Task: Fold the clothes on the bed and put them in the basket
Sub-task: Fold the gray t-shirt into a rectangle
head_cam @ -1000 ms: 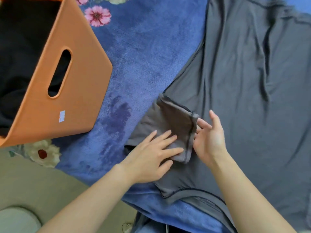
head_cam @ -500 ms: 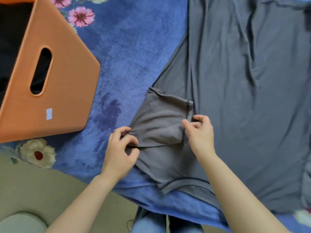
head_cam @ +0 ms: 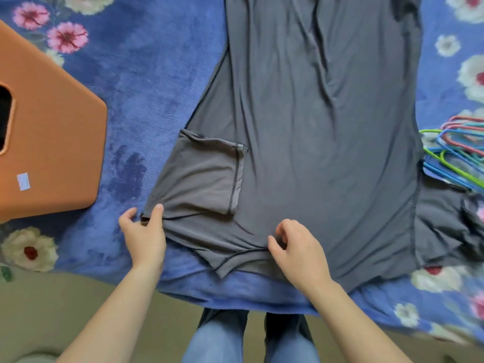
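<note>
A grey T-shirt (head_cam: 314,127) lies spread flat on the blue flowered bed cover (head_cam: 146,82), collar end towards me. Its left sleeve (head_cam: 204,176) is folded inward over the body. My left hand (head_cam: 145,237) pinches the shoulder fold at the sleeve's outer corner between thumb and forefinger. My right hand (head_cam: 296,247) pinches the fabric at the neckline seam near the bed's front edge. The orange basket (head_cam: 52,142) stands at the left edge, tilted, only its side wall and part of a handle slot visible.
Several coloured plastic hangers (head_cam: 455,150) lie on the bed at the right, just beyond the shirt's right side. The shirt's right sleeve (head_cam: 445,226) lies crumpled beside them. My jeans-clad legs (head_cam: 248,336) stand against the bed's front edge, on a beige floor (head_cam: 52,310).
The view swung right, so the basket slid to the left edge. My left hand moved outward to the shoulder corner; my right hand dropped from the sleeve hem to the neckline.
</note>
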Motion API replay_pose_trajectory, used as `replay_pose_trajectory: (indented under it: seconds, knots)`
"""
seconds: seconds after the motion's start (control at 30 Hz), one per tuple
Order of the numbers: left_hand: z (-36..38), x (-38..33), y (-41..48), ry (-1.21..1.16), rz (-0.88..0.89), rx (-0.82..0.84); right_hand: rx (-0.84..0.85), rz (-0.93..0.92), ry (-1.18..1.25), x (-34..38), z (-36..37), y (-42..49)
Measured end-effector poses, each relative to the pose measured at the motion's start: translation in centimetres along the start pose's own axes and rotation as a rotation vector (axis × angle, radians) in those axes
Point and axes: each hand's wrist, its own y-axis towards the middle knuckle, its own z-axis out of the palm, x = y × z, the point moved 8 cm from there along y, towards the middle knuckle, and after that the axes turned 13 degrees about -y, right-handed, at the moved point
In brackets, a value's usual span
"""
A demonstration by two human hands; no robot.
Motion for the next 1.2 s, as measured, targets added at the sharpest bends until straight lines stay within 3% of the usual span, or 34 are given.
replay_pose_trajectory:
  seconds: [0.1,0.17,0.23,0.3,0.37,0.5,0.6,0.7,0.77,0.87,0.93,1.0,1.07,1.2]
  knots:
    - [0.8,4.0,-3.1,-0.247,-0.187,-0.053,-0.125,-0.084,-0.118,-4.0,-1.2,-3.1]
    - [2.1,5.9,-6.0,-0.231,-0.222,-0.033,-0.056,-0.147,-0.202,-7.0,-0.1,-5.6]
    - [3.0,6.7,-8.6,-0.130,-0.191,-0.057,0.037,-0.205,-0.351,-9.4,1.7,-8.0]
    - [3.6,6.2,-10.2,-0.039,-0.127,-0.106,0.016,-0.249,-0.471,-10.9,2.8,-9.4]
    - [3.2,5.3,-10.5,0.026,-0.049,-0.170,-0.015,-0.292,-0.452,-11.4,2.9,-9.7]
    - [1.2,4.8,-9.7,0.241,0.072,-0.230,0.139,-0.375,-0.363,-11.0,3.7,-9.4]
    - [1.5,4.3,-9.6,0.358,0.099,-0.228,0.230,-0.058,0.030,-14.2,2.7,-8.7]
    - [4.4,1.0,-12.9,0.461,0.354,-0.264,-0.032,0.408,0.480,-21.2,-1.2,-8.5]
    - [9.4,-0.4,-16.9,0.494,0.593,-0.064,-0.216,0.703,0.676,-26.6,-3.1,-9.0]
    - [18.4,1.3,-24.9,0.560,0.865,0.416,-0.395,1.092,0.929,-33.0,-4.9,-10.0]
    - [23.7,3.7,-31.2,0.618,1.013,0.808,-0.449,1.223,1.151,-35.0,-5.0,-9.3]
    - [27.4,6.3,-36.5,0.731,1.135,1.128,-0.461,1.223,1.254,-36.0,-4.7,-7.7]
    - [30.0,8.5,-38.7,0.926,1.192,1.230,-0.499,1.122,1.249,-37.0,-5.3,-6.4]
    - [32.5,7.9,-38.1,1.078,1.099,1.134,-0.553,1.013,1.363,-38.6,-6.9,-6.7]
